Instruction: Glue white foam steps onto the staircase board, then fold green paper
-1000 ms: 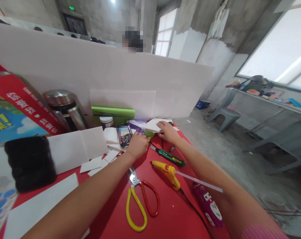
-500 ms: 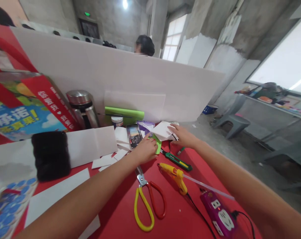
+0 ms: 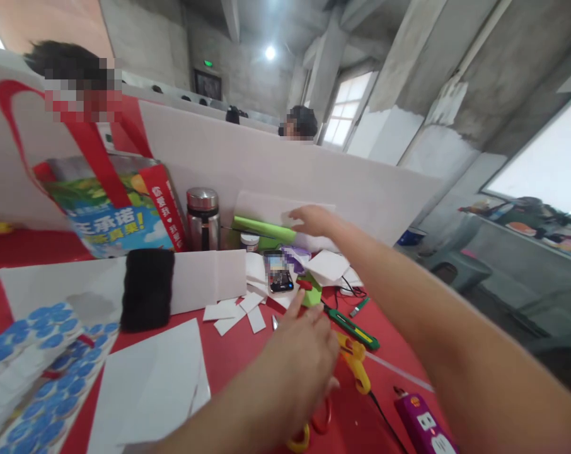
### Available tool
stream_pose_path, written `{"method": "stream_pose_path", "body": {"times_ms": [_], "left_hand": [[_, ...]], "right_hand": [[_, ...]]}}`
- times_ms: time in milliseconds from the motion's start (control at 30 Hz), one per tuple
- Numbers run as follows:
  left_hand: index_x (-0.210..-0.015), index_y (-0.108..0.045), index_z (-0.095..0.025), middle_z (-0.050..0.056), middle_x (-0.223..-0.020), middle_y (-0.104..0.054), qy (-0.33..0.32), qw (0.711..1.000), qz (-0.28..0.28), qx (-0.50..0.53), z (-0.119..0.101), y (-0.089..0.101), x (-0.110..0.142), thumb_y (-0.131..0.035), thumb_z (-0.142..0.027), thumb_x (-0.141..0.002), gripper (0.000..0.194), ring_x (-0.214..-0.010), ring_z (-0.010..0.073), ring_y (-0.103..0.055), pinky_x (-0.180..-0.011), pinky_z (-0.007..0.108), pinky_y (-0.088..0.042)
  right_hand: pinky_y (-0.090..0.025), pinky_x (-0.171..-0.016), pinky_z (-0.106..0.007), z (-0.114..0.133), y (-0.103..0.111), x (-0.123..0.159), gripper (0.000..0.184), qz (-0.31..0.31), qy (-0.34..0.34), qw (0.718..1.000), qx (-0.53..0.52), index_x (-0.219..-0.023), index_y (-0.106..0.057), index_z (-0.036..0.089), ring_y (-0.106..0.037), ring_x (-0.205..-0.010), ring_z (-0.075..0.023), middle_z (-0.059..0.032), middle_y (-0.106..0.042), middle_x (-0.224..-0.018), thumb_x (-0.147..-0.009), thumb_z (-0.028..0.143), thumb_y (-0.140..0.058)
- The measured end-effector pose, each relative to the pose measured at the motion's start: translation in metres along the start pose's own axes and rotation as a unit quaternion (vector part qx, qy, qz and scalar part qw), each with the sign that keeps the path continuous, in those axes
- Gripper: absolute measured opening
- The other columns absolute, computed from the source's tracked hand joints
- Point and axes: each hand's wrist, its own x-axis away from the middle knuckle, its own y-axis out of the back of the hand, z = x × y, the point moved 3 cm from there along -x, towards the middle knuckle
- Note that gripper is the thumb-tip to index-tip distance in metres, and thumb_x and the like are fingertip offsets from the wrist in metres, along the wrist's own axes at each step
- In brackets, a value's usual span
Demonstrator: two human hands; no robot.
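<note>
My left hand (image 3: 304, 350) is over the red table with its fingers curled together. A small red tip (image 3: 304, 285) sticks out beyond them, and the rest of that thing is hidden. Under this hand lie scissors, mostly covered, with the red handle (image 3: 327, 416) showing. Next to it are a yellow glue gun (image 3: 356, 366) and a green utility knife (image 3: 351, 328). My right hand (image 3: 314, 221) reaches up to the back, fingers apart and holding nothing visible, in front of a white board and by a green roll (image 3: 266, 228). Whether it touches either, I cannot tell.
A phone (image 3: 280, 271), white cut pieces (image 3: 236, 315) and folded white paper (image 3: 330, 266) lie mid-table. Left are a black fuzzy item (image 3: 148, 290), a steel flask (image 3: 203, 217) and a shopping bag (image 3: 110, 214). A purple power strip (image 3: 422, 419) lies front right. People sit beyond the partition.
My right hand has left the white paper and moved up and left toward the green roll. My left hand has come nearer, over the scissors, with a red tip now showing. The view has turned left.
</note>
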Motion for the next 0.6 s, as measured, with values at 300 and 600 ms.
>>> {"method": "stream_pose_path", "body": {"times_ms": [300,600], "left_hand": [[-0.087,-0.067,-0.021,-0.007,-0.077,-0.076,0.061,0.932,-0.352,0.067,-0.026,-0.076,0.117,-0.05,-0.018,-0.106,0.026,-0.095,0.0086,-0.074,-0.13,0.031,-0.028],[-0.096,-0.071,-0.024,-0.004,-0.085,-0.078,0.07,0.958,-0.265,0.085,-0.01,-0.094,0.167,-0.052,-0.014,-0.104,0.023,-0.099,0.0106,-0.075,-0.12,0.028,-0.046]], "right_hand": [[-0.06,-0.096,-0.047,0.045,-0.071,-0.058,0.035,0.003,-0.04,0.999,0.009,-0.133,-0.065,0.02,-0.068,-0.114,-0.0248,-0.0109,-0.065,-0.136,-0.103,0.038,-0.066],[-0.06,-0.095,-0.046,0.035,-0.063,-0.06,0.035,0.001,-0.107,0.994,0.02,-0.132,-0.065,0.02,-0.068,-0.113,-0.0246,-0.0107,-0.066,-0.135,-0.103,0.038,-0.066]]}}
